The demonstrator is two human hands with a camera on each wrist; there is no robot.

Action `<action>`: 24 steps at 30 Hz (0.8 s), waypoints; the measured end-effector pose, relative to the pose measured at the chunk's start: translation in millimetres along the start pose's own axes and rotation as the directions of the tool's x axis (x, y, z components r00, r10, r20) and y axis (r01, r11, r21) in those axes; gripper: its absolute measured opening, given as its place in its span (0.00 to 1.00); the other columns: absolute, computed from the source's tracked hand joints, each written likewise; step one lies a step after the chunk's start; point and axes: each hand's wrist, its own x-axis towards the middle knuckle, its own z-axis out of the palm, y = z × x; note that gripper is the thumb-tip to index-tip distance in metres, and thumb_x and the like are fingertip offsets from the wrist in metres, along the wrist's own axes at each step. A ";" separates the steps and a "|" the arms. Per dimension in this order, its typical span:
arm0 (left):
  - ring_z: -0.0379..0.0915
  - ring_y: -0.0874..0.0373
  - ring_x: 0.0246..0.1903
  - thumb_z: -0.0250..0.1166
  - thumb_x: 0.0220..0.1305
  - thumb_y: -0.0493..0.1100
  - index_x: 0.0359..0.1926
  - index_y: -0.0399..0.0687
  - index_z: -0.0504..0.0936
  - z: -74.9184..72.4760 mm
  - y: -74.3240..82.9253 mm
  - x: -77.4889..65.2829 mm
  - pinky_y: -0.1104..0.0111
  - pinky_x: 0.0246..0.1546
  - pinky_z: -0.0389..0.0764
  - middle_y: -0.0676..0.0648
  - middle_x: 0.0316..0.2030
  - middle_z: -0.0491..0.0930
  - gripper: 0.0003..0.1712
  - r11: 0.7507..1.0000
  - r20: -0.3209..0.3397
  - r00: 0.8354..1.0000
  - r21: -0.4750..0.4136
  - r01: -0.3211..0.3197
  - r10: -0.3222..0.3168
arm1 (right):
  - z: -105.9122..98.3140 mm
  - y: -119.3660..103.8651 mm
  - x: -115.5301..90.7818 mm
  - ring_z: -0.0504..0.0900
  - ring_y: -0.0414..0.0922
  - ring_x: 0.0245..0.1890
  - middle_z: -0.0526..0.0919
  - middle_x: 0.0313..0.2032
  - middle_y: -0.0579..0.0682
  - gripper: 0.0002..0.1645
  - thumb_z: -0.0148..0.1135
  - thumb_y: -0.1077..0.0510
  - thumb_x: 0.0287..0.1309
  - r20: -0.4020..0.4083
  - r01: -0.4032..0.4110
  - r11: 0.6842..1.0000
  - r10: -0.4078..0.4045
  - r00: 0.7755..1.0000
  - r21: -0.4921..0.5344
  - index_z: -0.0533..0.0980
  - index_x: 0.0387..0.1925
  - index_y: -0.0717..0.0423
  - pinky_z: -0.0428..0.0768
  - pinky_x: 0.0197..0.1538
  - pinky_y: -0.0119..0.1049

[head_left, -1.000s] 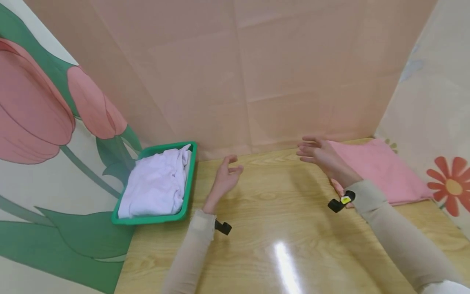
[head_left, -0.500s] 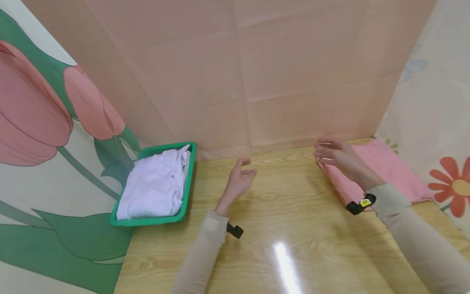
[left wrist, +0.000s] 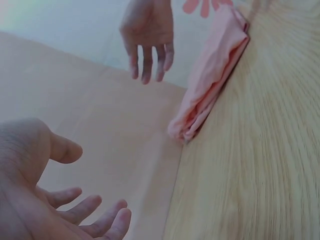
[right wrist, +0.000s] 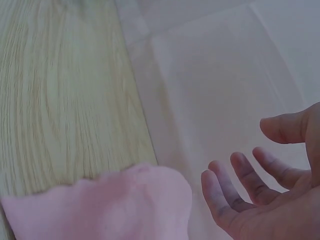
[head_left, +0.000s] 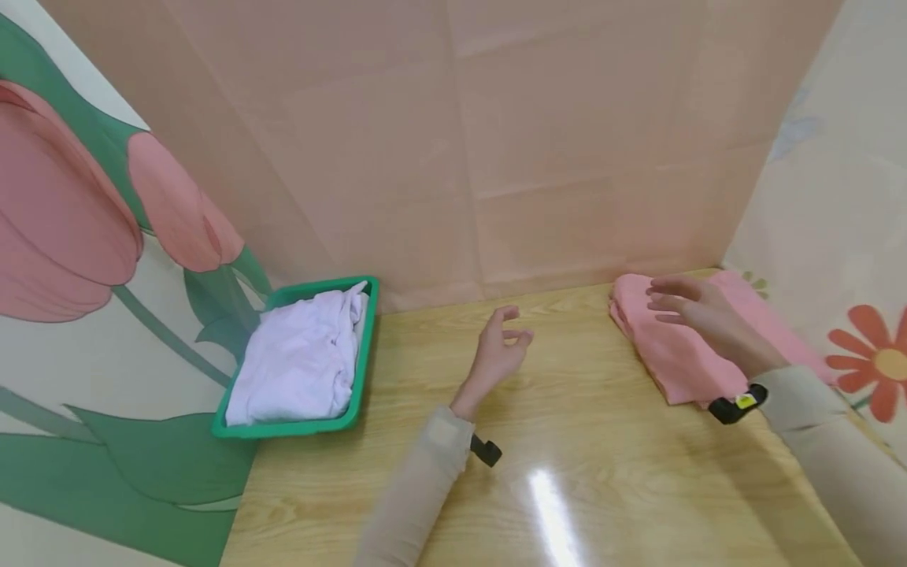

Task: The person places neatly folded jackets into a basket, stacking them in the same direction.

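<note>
My right hand hovers above a folded pink cloth at the right of the table, fingers spread and holding nothing. In the right wrist view its loosely bent fingers are apart from the cloth's rounded edge. Over the middle of the table is my left hand, empty, thumb and fingers parted. The left wrist view shows that hand low at the left, with the layered side of the pink cloth beyond it.
A green basket with folded white clothing stands at the table's left side. The wooden table meets a beige-pink sheet at the back. A flower-printed wall borders the right.
Both hands have moved to the right. The right hand has passed from the cloth's left edge to above the cloth, uncovering its near-left corner. The basket has stayed put.
</note>
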 end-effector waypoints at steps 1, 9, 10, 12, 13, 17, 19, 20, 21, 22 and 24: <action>0.78 0.45 0.63 0.64 0.78 0.45 0.76 0.49 0.68 4.5 -0.1 0.5 0.59 0.55 0.87 0.43 0.74 0.70 0.30 1.000 0.005 1.000 -0.004 0.000 0.000 | -3.3 2.6 -2.5 0.80 0.22 0.54 0.67 0.77 0.60 0.39 0.53 0.41 0.82 -0.013 0.008 0.999 -0.008 1.000 -0.035 0.60 0.80 0.59 0.82 0.57 0.24; 0.80 0.46 0.62 0.65 0.77 0.45 0.75 0.50 0.70 31.6 0.6 4.5 0.62 0.53 0.87 0.45 0.72 0.73 0.30 1.000 -0.005 1.000 -0.020 0.002 -0.002 | -16.6 14.2 -6.9 0.76 0.15 0.47 0.76 0.68 0.64 0.35 0.59 0.50 0.80 -0.109 0.079 0.988 -0.094 0.990 -0.131 0.66 0.74 0.70 0.84 0.49 0.22; 0.80 0.46 0.62 0.65 0.77 0.45 0.75 0.50 0.70 33.8 1.0 4.4 0.62 0.53 0.87 0.45 0.72 0.73 0.30 1.000 0.001 1.000 -0.009 -0.001 0.001 | -17.7 15.7 -6.4 0.76 0.15 0.46 0.76 0.68 0.64 0.35 0.58 0.50 0.80 -0.117 0.087 0.987 -0.104 0.988 -0.136 0.66 0.74 0.70 0.84 0.48 0.22; 0.79 0.45 0.63 0.64 0.78 0.47 0.76 0.50 0.69 38.4 1.8 3.5 0.64 0.52 0.86 0.46 0.72 0.73 0.30 1.000 0.025 1.000 0.015 -0.011 0.010 | -20.4 18.9 -6.9 0.76 0.15 0.45 0.76 0.66 0.63 0.34 0.58 0.50 0.80 -0.130 0.090 0.986 -0.109 0.986 -0.140 0.66 0.73 0.70 0.84 0.46 0.22; 0.79 0.44 0.63 0.64 0.78 0.47 0.76 0.50 0.69 41.1 2.5 2.6 0.65 0.51 0.86 0.47 0.72 0.73 0.30 1.000 0.037 0.999 0.025 -0.017 0.016 | -22.4 21.6 -7.6 0.76 0.15 0.44 0.76 0.65 0.62 0.34 0.58 0.50 0.80 -0.137 0.090 0.985 -0.110 0.984 -0.148 0.67 0.73 0.70 0.83 0.45 0.21; 0.78 0.43 0.63 0.64 0.78 0.49 0.75 0.51 0.69 55.4 4.3 0.8 0.67 0.51 0.85 0.48 0.72 0.73 0.30 0.996 0.068 0.997 0.073 -0.044 0.039 | -34.8 35.1 -11.1 0.76 0.15 0.43 0.78 0.60 0.46 0.32 0.59 0.47 0.79 -0.157 0.066 0.985 -0.092 0.983 -0.161 0.67 0.71 0.65 0.81 0.43 0.20; 0.79 0.45 0.63 0.64 0.77 0.50 0.75 0.52 0.70 63.7 4.7 0.8 0.68 0.51 0.84 0.49 0.71 0.74 0.30 0.995 0.068 0.997 0.086 -0.045 0.039 | -41.5 43.4 -12.7 0.76 0.15 0.43 0.77 0.54 0.34 0.31 0.59 0.47 0.79 -0.169 0.057 0.984 -0.086 0.982 -0.171 0.68 0.70 0.63 0.82 0.42 0.21; 0.79 0.46 0.62 0.64 0.77 0.50 0.75 0.52 0.70 67.9 4.6 1.0 0.68 0.51 0.84 0.50 0.71 0.74 0.30 0.995 0.071 0.997 0.093 -0.043 0.037 | -44.8 47.7 -13.7 0.76 0.15 0.42 0.76 0.53 0.30 0.31 0.60 0.47 0.79 -0.177 0.052 0.983 -0.083 0.981 -0.175 0.68 0.70 0.63 0.82 0.41 0.21; 0.79 0.46 0.62 0.64 0.77 0.51 0.75 0.53 0.70 71.9 4.8 1.1 0.68 0.52 0.84 0.51 0.71 0.74 0.30 0.994 0.073 0.997 0.099 -0.042 0.034 | -47.3 51.8 -14.6 0.75 0.14 0.42 0.77 0.53 0.32 0.31 0.60 0.47 0.79 -0.188 0.042 0.981 -0.078 0.979 -0.187 0.68 0.69 0.63 0.82 0.41 0.21; 0.79 0.47 0.62 0.64 0.77 0.51 0.75 0.54 0.70 75.8 5.4 1.3 0.68 0.51 0.83 0.52 0.71 0.74 0.30 0.994 0.072 0.997 0.105 -0.039 0.031 | -49.5 55.9 -15.6 0.73 0.14 0.42 0.78 0.54 0.37 0.32 0.60 0.46 0.79 -0.194 0.037 0.979 -0.076 0.978 -0.199 0.67 0.70 0.64 0.81 0.40 0.21; 0.79 0.49 0.62 0.64 0.77 0.52 0.74 0.55 0.71 83.2 7.1 2.1 0.68 0.52 0.83 0.53 0.70 0.74 0.30 0.994 0.072 0.997 0.109 -0.032 0.024 | -53.7 64.6 -17.5 0.73 0.17 0.43 0.79 0.59 0.52 0.35 0.60 0.46 0.79 -0.202 0.026 0.976 -0.071 0.977 -0.217 0.65 0.72 0.67 0.80 0.39 0.20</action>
